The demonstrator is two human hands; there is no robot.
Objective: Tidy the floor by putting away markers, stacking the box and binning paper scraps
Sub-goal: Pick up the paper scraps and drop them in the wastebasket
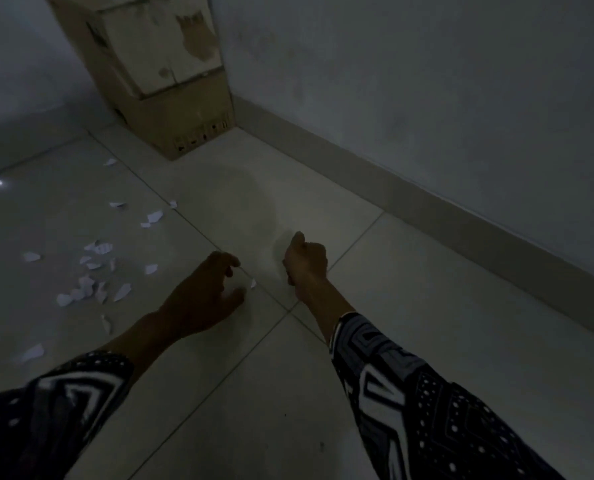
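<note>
**Two hands low over a dim tiled floor**

The left hand point(207, 292) reaches down with its fingers loosely curled, just beside one small paper scrap point(253, 283) that lies on a tile joint. The right hand point(304, 263) is curled into a fist, thumb up; whether it holds anything cannot be told. Both arms wear patterned black-and-white sleeves point(410, 400). Many white paper scraps point(91, 282) are scattered on the floor point(375, 299) to the left. Two stacked cardboard boxes point(164, 74) stand in the corner against the wall point(427, 81).
</note>
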